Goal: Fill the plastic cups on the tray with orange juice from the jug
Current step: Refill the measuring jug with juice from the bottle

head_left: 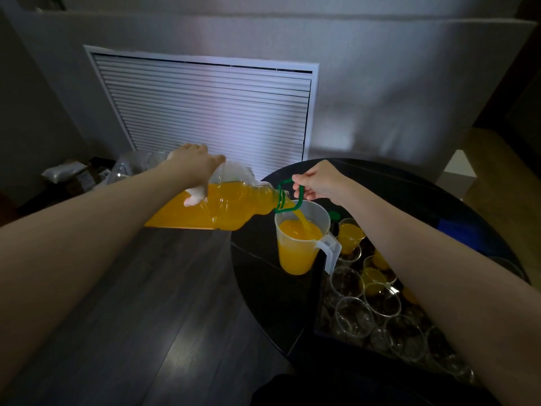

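Your left hand (195, 162) has its grip wrapped around the body of the big juice bottle (228, 205), tipped nearly flat, while your right hand (317, 183) hooks its fingers through the green handle (285, 183) at the neck. Juice streams from the mouth into the jug (298, 238), which stands on the round black bench (263, 276), about half full. Just right of the jug, the tray (317, 317) holds the plastic cups (354, 316); the far ones hold juice, the near ones are clear.

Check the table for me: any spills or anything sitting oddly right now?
No spill shows. The bottle pours cleanly into the jug, which stands upright on the table beside the tray. Only a green cap lies loose behind the jug.
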